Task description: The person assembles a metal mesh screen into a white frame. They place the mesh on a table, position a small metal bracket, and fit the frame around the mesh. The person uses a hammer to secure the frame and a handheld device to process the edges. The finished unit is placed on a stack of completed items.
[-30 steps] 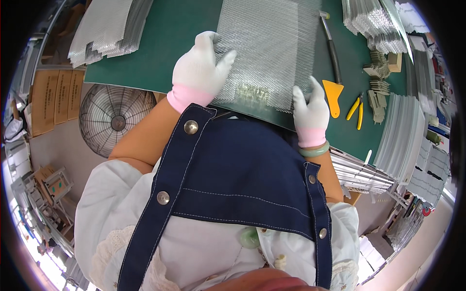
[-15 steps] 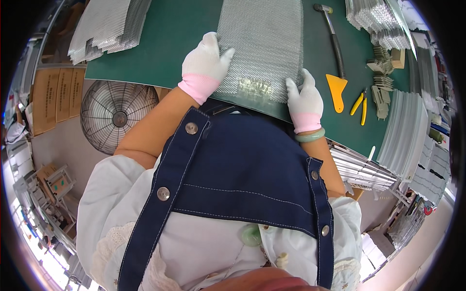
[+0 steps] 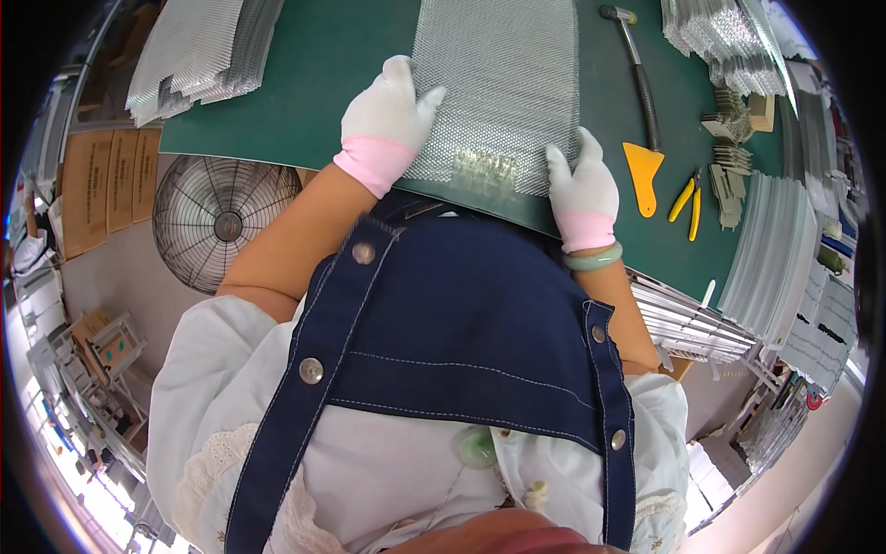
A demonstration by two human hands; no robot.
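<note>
A silvery metal mesh sheet (image 3: 498, 92) with fine diamond-shaped openings lies flat on a green table, its near end close to the table's front edge. My left hand (image 3: 389, 109), in a white glove with a pink cuff, rests along the sheet's left side, thumb apart from the fingers and over the mesh. At the near right corner is my right hand (image 3: 585, 189), gloved alike, thumb and forefinger spread beside the sheet's edge. Neither hand is closed round it. Whether the sheet is single or several layers, I cannot tell.
Right of the sheet lie a hammer (image 3: 643, 88), a yellow scraper (image 3: 643, 175) and yellow-handled pliers (image 3: 686, 205). Stacks of mesh panels stand at far left (image 3: 198, 46) and far right (image 3: 711, 37). Small metal plates (image 3: 729, 189) and long white strips (image 3: 768, 254) line the right side. A fan (image 3: 227, 224) stands below left.
My left hand has shifted very slightly left along the mesh. The right hand and the sheet keep practically the same places.
</note>
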